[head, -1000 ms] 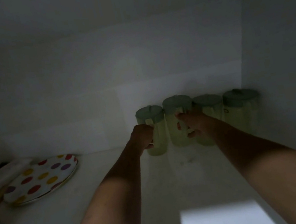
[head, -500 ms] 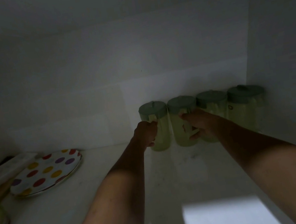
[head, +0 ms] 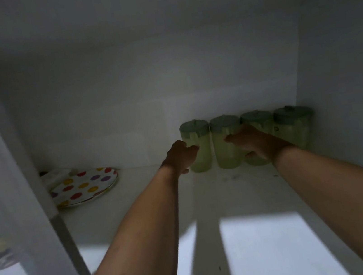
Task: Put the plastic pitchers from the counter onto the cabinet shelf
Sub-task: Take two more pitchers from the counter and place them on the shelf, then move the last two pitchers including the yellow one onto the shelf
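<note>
Pitchers, four of them with green lids, were lined up side by side at the back right of the cabinet shelf (head: 245, 198), upright and touching. The leftmost pitcher (head: 197, 145) was gripped at its side by the left hand (head: 180, 156), fingers curled around it. The second pitcher (head: 226, 142) was touched by the right hand (head: 251, 144), fingers half open across its front; a firm hold could not be told. A spotted plate (head: 86, 185) was seen lying at the left.
</note>
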A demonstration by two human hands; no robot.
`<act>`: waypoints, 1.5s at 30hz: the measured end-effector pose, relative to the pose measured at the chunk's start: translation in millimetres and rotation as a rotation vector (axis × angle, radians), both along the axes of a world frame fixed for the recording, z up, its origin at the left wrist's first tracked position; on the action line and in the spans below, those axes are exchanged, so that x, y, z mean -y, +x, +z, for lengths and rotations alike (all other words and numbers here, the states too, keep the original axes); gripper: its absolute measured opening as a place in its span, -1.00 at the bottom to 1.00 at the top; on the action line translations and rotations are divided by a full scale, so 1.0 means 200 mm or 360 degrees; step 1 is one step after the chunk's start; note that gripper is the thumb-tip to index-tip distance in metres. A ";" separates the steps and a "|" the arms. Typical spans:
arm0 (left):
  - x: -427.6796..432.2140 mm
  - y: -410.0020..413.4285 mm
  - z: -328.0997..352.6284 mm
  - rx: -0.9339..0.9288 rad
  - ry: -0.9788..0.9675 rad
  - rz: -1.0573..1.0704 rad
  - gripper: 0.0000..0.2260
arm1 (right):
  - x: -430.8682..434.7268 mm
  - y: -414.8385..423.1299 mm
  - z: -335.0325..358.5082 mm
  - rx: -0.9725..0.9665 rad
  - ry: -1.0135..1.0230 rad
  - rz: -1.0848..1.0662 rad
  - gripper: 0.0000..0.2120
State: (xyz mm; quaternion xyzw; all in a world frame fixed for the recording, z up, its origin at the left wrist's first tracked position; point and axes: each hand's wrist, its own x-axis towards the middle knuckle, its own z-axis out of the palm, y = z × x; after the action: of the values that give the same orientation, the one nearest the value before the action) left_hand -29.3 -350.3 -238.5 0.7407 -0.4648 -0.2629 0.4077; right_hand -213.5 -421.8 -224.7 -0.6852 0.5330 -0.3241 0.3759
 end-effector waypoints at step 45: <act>-5.22 1.39 -0.49 -0.0387 0.0211 0.2212 -0.88 | -4.31 2.56 -0.55 -0.0314 0.0142 0.2373 -0.88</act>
State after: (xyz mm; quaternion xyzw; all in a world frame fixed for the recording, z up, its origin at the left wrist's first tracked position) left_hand 248.0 694.2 -336.5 0.8544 0.1813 -0.0504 0.4843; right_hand 298.4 440.1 -335.0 -0.8745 -0.0283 0.1011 0.4736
